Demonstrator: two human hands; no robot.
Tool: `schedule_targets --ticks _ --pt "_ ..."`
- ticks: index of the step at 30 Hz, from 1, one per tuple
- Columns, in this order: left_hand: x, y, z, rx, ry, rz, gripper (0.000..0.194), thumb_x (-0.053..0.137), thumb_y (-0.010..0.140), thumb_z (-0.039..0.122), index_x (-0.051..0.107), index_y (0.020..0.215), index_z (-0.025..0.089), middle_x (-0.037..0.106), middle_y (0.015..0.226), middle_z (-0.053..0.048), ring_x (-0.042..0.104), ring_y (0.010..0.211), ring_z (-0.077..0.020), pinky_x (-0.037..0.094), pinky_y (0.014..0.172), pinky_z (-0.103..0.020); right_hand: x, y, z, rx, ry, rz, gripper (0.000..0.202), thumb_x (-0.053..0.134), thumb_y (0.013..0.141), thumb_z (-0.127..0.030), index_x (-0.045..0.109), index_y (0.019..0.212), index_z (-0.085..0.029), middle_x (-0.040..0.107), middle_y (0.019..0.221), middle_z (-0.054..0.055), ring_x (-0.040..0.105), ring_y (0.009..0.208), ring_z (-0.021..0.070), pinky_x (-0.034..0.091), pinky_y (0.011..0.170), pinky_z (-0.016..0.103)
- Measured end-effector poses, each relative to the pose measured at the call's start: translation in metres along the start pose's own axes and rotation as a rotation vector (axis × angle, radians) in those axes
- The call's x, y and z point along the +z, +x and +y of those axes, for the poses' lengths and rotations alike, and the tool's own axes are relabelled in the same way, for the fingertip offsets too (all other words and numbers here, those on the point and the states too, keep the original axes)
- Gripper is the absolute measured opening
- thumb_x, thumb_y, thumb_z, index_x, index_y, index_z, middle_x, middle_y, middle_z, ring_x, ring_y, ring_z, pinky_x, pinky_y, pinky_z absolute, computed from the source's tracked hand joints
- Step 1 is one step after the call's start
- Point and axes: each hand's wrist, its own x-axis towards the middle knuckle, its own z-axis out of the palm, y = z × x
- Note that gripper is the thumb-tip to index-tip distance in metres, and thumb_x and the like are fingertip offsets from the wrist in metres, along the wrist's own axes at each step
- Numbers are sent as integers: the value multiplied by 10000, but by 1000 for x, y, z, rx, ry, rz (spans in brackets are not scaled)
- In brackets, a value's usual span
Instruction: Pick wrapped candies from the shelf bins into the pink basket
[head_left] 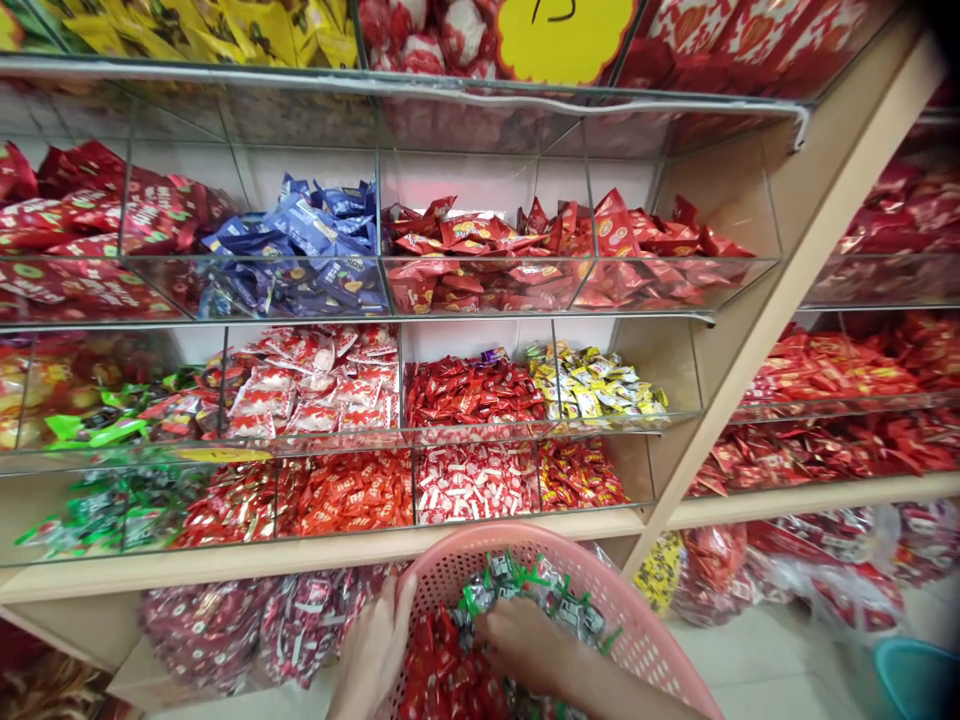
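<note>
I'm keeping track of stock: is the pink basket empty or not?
Not empty: red packets and green-tipped packets lie inside the pink basket.

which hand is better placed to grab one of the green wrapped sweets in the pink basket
Probably the right hand: it reaches into the pink basket, close by the green-wrapped sweets, while the left hand is at the basket's left rim.
</note>
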Motion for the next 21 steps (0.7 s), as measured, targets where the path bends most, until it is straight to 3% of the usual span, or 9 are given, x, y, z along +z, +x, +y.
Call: schedule_targets --ticks 5,7,11,15,21 --pt "2 6 -3 -28 -23 -26 644 74 825 563 415 1224 190 682 918 -142 629 915 -299 435 753 -397 -109 -16 1 -95 192 299 145 477 793 -169 611 741 -191 648 702 2 586 630 124 368 557 204" --pt "3 7 -4 -29 -40 -27 645 71 824 564 405 1233 194 682 914 -142 630 914 -299 438 757 -399 -154 -17 8 -123 227 478 175 449 820 -159 601 738 -186 631 702 -10 566 632 104 366 585 199" --pt "5 9 -7 -21 -81 -29 641 79 828 558 386 1251 189 677 955 -137 621 947 -279 436 787 -389 -215 1 40 -95 136 760 153 450 841 -169 602 849 -184 627 796 9 562 736 125 386 679 232" --pt "5 8 -9 6 -76 -34 597 115 846 499 414 1239 165 630 1101 -145 584 1030 -250 426 836 -357 -235 30 72 -63 -1 818 182 484 826 -146 603 962 -171 595 915 57 545 865 154 393 761 261" --pt "0 7 -4 -26 25 -49 531 154 856 424 455 1218 180 673 1020 -129 597 1007 -227 392 911 -356 -227 56 86 -49 -163 796 189 501 829 -151 598 990 -173 557 928 67 500 911 170 382 776 265"
